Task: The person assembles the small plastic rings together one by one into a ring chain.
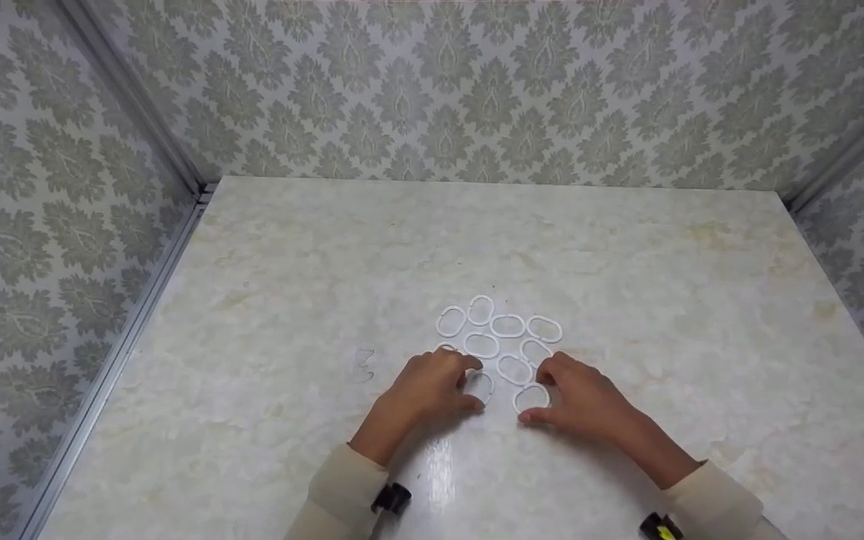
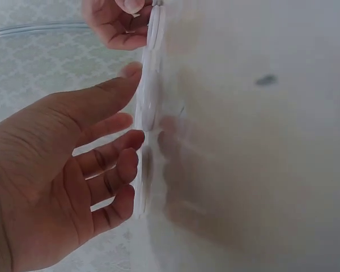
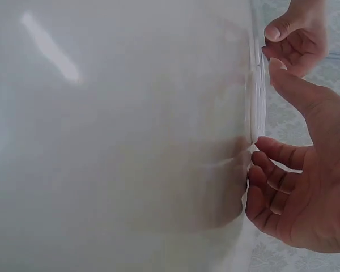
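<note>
Several thin white oval rings, shaped like shower curtain rings, lie flat in a cluster on the table, among them an upper middle ring [image 1: 508,316]. My left hand [image 1: 436,382] holds one white ring [image 1: 491,388] at the cluster's lower left, thumb at its near edge and fingers at the far edge. Across from it, my right hand [image 1: 586,394] spans another white ring [image 1: 515,401] between thumb and index finger. In the left wrist view the left hand [image 2: 62,164] has its fingertips beside the rings' edges. Part of a ring [image 1: 447,346] is hidden behind the left hand.
The pale marbled table [image 1: 289,247] meets a patterned wall [image 1: 447,90] at the back, and a metal rail [image 1: 113,360] runs along its left side. A dark, squiggly mark [image 1: 364,366] shows left of the hands. Black wrist straps sit below both cuffs.
</note>
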A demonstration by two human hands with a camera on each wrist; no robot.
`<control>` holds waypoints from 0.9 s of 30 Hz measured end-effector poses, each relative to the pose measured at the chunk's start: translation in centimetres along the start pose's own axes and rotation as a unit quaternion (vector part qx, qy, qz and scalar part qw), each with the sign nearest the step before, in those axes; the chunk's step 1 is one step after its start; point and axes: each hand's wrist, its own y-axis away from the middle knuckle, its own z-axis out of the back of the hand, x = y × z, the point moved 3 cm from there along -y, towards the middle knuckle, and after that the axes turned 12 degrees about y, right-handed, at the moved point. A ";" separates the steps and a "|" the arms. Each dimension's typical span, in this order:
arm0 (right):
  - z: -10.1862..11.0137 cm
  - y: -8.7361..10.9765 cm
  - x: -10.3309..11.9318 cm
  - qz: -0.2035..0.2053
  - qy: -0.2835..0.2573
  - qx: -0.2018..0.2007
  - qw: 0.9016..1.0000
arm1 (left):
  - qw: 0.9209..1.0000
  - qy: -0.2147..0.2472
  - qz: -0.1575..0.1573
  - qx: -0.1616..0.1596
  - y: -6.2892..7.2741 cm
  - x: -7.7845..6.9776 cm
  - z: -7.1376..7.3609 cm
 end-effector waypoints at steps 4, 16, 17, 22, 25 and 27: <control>-0.5 -0.1 0.3 -0.018 0.013 -0.006 1.000 | 1.000 -0.003 0.004 0.004 -0.1 0.0 -0.3; -0.9 0.0 -0.2 -0.020 -0.017 0.002 1.000 | 0.995 0.080 0.059 0.027 -0.2 0.3 -0.7; -1.0 0.0 -0.2 -0.018 -0.022 0.002 1.000 | 0.993 0.092 0.063 0.029 -0.2 0.4 -0.7; -1.0 0.1 -0.2 -0.009 -0.043 0.002 0.999 | 0.988 0.134 0.068 0.026 -0.1 0.5 -0.7; -0.9 0.2 -0.1 -0.005 -0.048 -0.002 0.999 | 0.987 0.147 0.070 0.019 0.0 0.6 -0.8; -0.9 0.3 -0.1 -0.006 -0.047 -0.004 0.999 | 0.986 0.153 0.069 0.017 0.1 0.7 -0.9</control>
